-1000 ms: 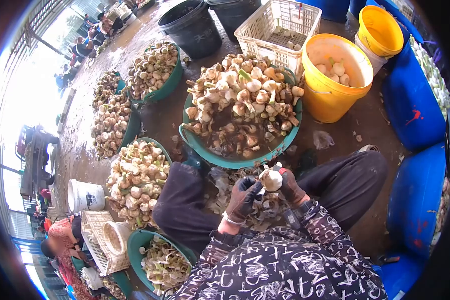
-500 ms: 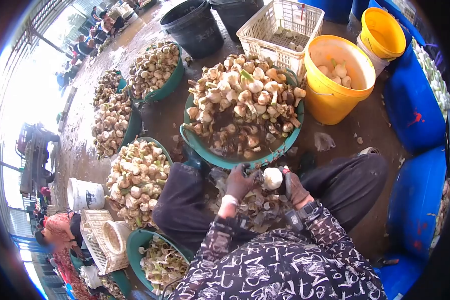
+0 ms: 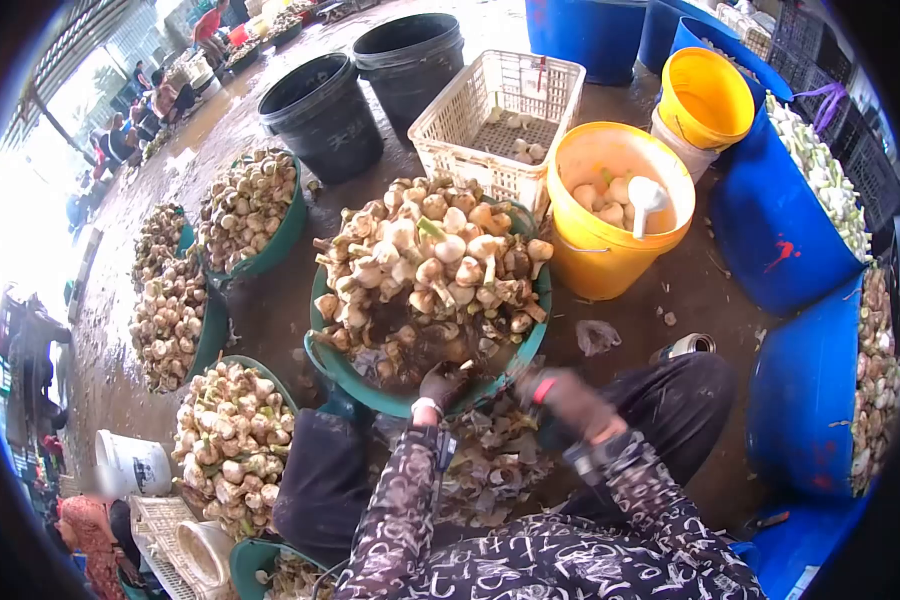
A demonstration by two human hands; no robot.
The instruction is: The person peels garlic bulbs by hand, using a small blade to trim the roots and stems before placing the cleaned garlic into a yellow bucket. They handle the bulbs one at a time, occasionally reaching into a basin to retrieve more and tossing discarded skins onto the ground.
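A large green basin heaped with brown-skinned garlic bulbs stands before me. My left hand, dark-gloved, is closed at the basin's near inner edge, on something I cannot make out. To its right, my right hand is gloved and smeared by motion, with something red at its fingers. A white bulb with a stem is in the air over the mouth of the yellow bucket, which has pale bulbs inside. Loose peelings lie between my legs.
Behind stand a cream crate with a few bulbs and two black buckets. Blue barrels line the right. More garlic-filled basins are at left. A co-worker sits at the lower left; other people are farther off.
The white bulb has left my hands and is now over the yellow bucket. My left hand has moved to the basin's edge. The whole view has shifted.
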